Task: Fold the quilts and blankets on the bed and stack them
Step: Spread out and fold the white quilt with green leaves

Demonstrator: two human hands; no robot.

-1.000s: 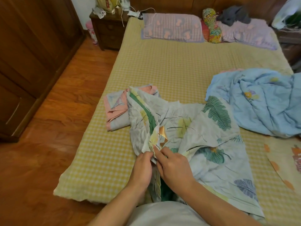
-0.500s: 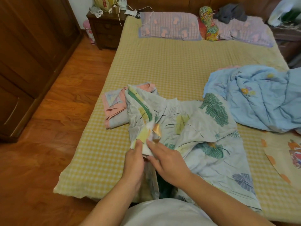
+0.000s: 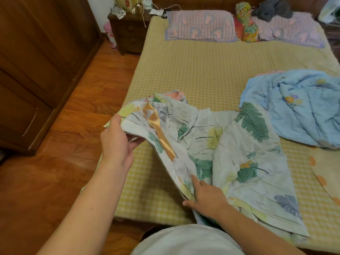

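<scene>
Half a second ago both hands met at one corner of the leaf-print quilt (image 3: 237, 159) near the bed's front edge; now they have parted. The left hand (image 3: 116, 142) has carried that corner up and out over the left side of the bed (image 3: 195, 74), thumb on top and fingers curled beneath the cloth, gripping it. The right hand (image 3: 206, 197) has slid down the same edge and pinches it close to the person's body, forefinger stretched along the fabric.

A crumpled blue quilt (image 3: 298, 109) lies to the right, just touching the leaf-print one. Behind the lifted corner a pink-edged folded blanket (image 3: 174, 94) is mostly hidden (only a sliver shows). Two pillows (image 3: 200, 25) sit at the head of the bed, a nightstand (image 3: 128, 32) to their left.

The leaf-print quilt is pale with green, yellow and grey leaves, rumpled, spread across the front half of the bed, an orange satin strip (image 3: 158, 129) running along its raised edge.
</scene>
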